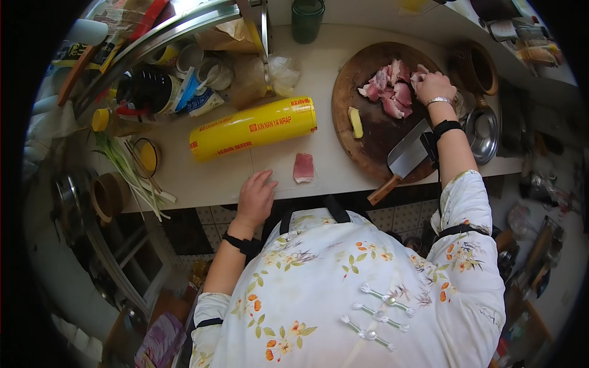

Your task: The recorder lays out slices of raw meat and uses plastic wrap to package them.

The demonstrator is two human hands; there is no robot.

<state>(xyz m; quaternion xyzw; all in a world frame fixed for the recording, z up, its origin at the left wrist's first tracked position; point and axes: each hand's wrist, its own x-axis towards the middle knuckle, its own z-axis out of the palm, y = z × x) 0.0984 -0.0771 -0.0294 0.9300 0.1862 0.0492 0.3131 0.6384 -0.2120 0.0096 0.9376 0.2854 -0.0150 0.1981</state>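
Observation:
Several pieces of raw meat (391, 89) lie in a heap on a round wooden chopping board (343, 99). At the board's far right, my right hand (435, 87) has its fingers closed on a piece of raw meat (418, 76). A cleaver (409, 152) with a wooden handle rests on the board's near part, its handle over the edge. A yellow piece, perhaps ginger, (355, 122) lies at the left of the board. My left hand (256, 195) is empty over the counter's front edge, fingers loosely apart. To its right, a flat slice of meat (303, 167) lies on what looks like clear film.
A yellow roll of cling wrap (253, 128) lies across the counter (317, 60). Spring onions (133, 175) hang over the front edge at left. Jars and bags crowd the back left near a dark bottle (146, 89). A metal ladle (482, 131) sits right of the board.

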